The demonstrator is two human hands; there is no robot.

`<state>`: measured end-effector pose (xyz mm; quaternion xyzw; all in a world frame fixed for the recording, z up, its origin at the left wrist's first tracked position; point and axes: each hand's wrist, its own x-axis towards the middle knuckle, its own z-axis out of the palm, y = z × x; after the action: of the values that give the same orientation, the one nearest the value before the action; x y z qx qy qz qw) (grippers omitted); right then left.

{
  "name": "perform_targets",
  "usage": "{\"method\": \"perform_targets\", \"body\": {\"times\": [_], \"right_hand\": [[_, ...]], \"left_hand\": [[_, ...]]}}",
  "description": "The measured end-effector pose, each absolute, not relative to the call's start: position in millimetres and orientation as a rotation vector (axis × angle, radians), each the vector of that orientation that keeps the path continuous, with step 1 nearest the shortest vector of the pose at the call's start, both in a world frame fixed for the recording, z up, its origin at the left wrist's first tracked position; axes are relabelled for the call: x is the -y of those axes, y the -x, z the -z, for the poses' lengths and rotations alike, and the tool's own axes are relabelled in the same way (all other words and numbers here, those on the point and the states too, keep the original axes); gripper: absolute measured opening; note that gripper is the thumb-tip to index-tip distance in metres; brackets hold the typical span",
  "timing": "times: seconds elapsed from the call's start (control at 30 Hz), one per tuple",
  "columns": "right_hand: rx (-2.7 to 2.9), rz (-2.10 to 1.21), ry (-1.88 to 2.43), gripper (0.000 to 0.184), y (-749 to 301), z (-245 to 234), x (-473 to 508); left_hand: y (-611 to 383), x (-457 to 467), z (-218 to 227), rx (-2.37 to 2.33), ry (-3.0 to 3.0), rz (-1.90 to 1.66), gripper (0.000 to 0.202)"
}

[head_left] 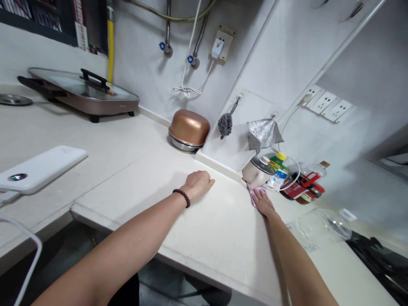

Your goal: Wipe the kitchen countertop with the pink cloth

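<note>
On the white countertop, my left hand rests with its fingers curled in, and nothing shows in it. A dark bead bracelet circles that wrist. My right hand lies with stretched fingers flat on a pink cloth, pressing it to the counter beside the wall ledge. Most of the cloth is hidden under the hand. Just beyond those fingers stands a small cream pot with a dark lid. A copper-coloured round pan sits upside down on a metal dish, beyond my left hand.
Seasoning bottles and packets crowd the right corner, with a clear plastic container nearer. An electric griddle with a glass lid stands back left. A white power bank lies near the left edge. A scrubber and silver cloth hang on the wall.
</note>
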<state>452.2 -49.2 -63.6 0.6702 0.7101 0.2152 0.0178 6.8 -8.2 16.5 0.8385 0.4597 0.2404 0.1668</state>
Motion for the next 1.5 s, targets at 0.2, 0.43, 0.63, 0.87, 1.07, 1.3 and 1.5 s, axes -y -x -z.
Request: {"method": "perform_targets", "body": {"times": [0.2, 0.43, 0.63, 0.87, 1.07, 1.3, 1.5], "right_hand": [[-2.231, -0.583, -2.037, 0.049, -434, 67, 98], [-2.307, -0.499, -2.218, 0.055, -394, 73, 198], [-2.297, -0.370, -2.242, 0.060, -366, 64, 282], [-2.269, -0.319, -2.267, 0.061, -366, 66, 327], [-2.262, -0.328, -2.277, 0.060, -367, 62, 308], [-2.210, -0.453, -2.299, 0.059, -402, 73, 270], [-2.242, -0.634, -2.189, 0.050, -455, 85, 239]], "left_hand": [[1, 6, -23, -1.349, -2.353, -0.664, 0.039], [3, 6, -22, -1.326, -2.314, -0.663, 0.039], [2, 9, -21, -1.327, -2.285, -0.668, 0.038], [-1, 10, -21, -1.293, -2.322, -0.661, 0.040], [-7, 13, -17, -1.260, -2.338, -0.643, 0.040], [-5, 14, -18, -1.296, -2.342, -0.580, 0.041], [-8, 14, -17, -1.268, -2.374, -0.524, 0.042]]}}
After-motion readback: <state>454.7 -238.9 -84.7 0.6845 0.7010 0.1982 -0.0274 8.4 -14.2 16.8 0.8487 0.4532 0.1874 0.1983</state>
